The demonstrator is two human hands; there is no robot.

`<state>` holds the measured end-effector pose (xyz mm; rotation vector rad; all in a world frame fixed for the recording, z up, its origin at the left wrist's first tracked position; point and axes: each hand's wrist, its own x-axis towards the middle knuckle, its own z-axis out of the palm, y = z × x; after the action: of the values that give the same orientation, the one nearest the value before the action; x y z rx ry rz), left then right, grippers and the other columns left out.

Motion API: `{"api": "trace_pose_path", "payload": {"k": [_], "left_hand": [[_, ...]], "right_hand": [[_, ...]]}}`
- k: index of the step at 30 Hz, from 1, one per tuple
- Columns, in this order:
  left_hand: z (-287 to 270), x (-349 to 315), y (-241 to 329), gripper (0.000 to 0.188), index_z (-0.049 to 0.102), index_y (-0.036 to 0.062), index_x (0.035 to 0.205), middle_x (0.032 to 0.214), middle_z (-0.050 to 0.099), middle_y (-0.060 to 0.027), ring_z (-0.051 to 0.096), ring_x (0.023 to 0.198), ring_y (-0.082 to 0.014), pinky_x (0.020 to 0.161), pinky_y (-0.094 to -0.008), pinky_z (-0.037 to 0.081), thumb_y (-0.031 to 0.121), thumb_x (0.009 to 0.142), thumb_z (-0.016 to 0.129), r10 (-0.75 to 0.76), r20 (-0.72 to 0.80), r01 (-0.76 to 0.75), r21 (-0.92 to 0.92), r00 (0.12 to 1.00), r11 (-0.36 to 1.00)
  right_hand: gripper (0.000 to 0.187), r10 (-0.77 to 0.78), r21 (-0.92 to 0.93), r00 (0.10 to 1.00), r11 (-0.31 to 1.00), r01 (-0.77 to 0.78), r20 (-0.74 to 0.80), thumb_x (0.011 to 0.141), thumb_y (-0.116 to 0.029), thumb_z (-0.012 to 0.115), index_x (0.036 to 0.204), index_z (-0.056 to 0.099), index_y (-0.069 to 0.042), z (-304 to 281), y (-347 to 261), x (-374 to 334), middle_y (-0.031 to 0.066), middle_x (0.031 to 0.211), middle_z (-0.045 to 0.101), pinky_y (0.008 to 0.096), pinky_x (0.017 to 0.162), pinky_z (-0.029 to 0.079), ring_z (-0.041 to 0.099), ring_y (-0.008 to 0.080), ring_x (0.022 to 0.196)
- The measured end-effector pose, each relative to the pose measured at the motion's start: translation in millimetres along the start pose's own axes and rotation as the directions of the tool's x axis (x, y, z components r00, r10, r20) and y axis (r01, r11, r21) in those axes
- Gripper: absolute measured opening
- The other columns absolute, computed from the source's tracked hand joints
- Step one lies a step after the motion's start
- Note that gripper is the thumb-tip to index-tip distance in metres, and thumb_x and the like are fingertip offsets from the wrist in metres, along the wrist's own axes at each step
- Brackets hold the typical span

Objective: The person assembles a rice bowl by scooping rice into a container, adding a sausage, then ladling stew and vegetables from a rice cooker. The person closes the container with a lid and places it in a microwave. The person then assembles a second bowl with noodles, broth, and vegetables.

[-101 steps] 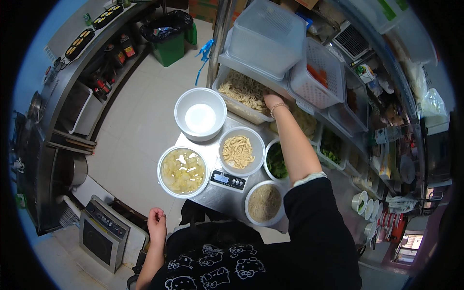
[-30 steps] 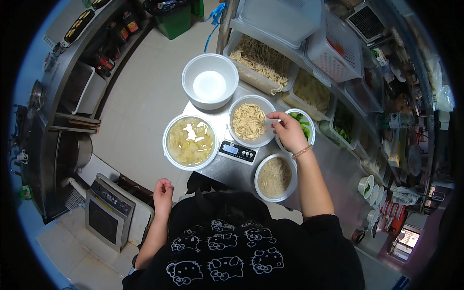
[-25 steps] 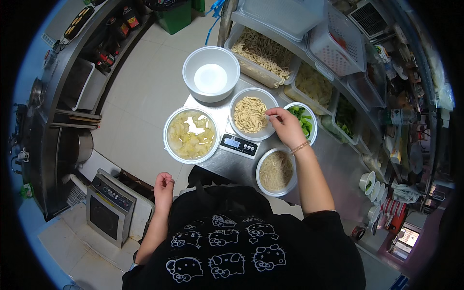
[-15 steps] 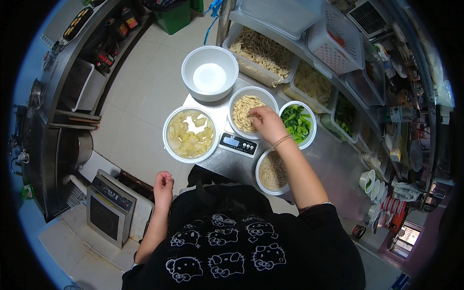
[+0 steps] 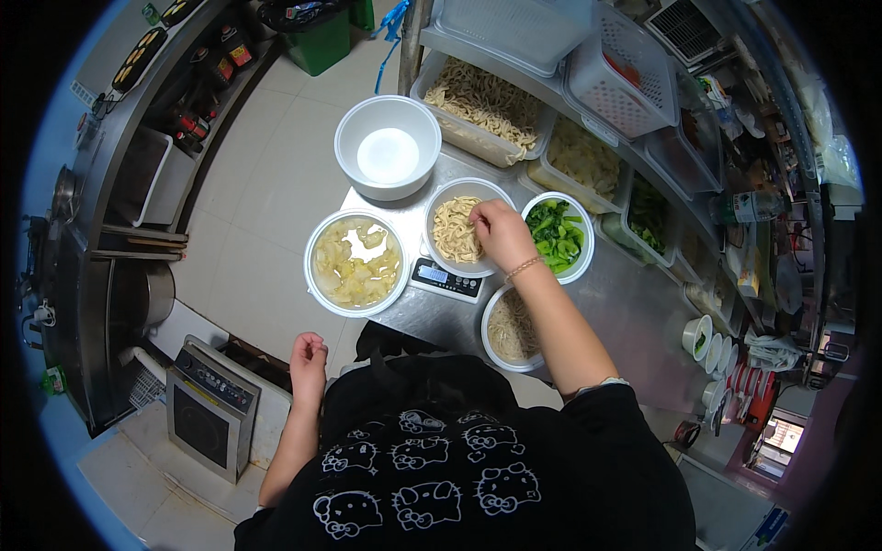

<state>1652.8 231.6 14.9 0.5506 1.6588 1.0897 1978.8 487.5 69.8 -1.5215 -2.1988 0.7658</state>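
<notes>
My right hand point(image 5: 503, 234) reaches into a white bowl point(image 5: 441, 199) of pale strips point(image 5: 457, 230), like noodles or tofu skin. Its fingers are closed, with the tips at the right side of the pile. Beneath that bowl sits a small digital scale point(image 5: 446, 280) with a lit display. To the left is a round tub point(image 5: 354, 213) of pale yellow pieces in liquid; to the right, a tub of chopped leafy greens point(image 5: 557, 236). Thin noodle-like strands point(image 5: 510, 329) fill another bowl, partly under my right forearm. My left hand point(image 5: 309, 361) hangs by my side, fingers curled and seemingly bare.
A white bowl point(image 5: 387, 154) stands behind the scale. Bins of strips point(image 5: 487, 103), pale pieces point(image 5: 583, 163) and greens point(image 5: 646, 220) line the shelf, with a perforated basket point(image 5: 621, 78) above. A steel cooker point(image 5: 211, 409) is at lower left; a green trash bin point(image 5: 317, 46) stands beyond.
The whole view has shifted slightly. My right hand stays in the bowl of strips with its fingers closed, and my left hand still hangs at my side.
</notes>
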Motion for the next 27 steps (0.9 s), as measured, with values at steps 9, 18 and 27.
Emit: {"api": "trace_pose_path", "payload": {"k": [9,18,27], "left_hand": [[-0.1,4.7,-2.7,0.014,0.053,0.0074,0.095,0.080,0.045,0.0052,0.040,0.071,-0.0040,0.063,-0.0178,0.034,-0.004,0.087,0.053,0.007,0.007,-0.007,-0.003,1.000,1.000],[-4.4,3.2,-6.7,0.014,0.053,0.0076,0.096,0.078,0.046,0.0048,0.041,0.068,-0.0045,0.060,-0.0185,0.035,-0.003,0.088,0.053,0.000,-0.009,0.000,-0.029,1.000,1.000],[0.5,2.7,-2.7,0.015,0.053,0.0070,0.096,0.078,0.045,0.0054,0.040,0.068,-0.0039,0.061,-0.0182,0.034,-0.005,0.087,0.052,0.016,-0.005,-0.016,-0.017,1.000,1.000]], "right_hand": [[0.011,0.027,-0.154,0.999,0.988,-0.022,0.034,0.082,-0.006,0.062,0.093,0.066,-0.008,14.1,-11.1,-3.4,0.0143,0.100,0.062,0.0411,0.083,0.050,0.060,0.0340,0.094],[0.014,0.099,0.191,0.989,0.979,-0.076,-0.113,0.083,-0.006,0.066,0.096,0.067,-0.006,-64.2,-55.8,-16.6,0.0068,0.079,0.063,0.0268,0.061,0.048,0.058,0.0134,0.065],[0.013,-0.085,0.524,0.978,0.834,0.174,-0.189,0.084,-0.009,0.066,0.096,0.064,-0.004,-104.7,-126.0,70.1,-0.0012,0.080,0.061,0.0222,0.066,0.046,0.054,0.0062,0.071]]}}
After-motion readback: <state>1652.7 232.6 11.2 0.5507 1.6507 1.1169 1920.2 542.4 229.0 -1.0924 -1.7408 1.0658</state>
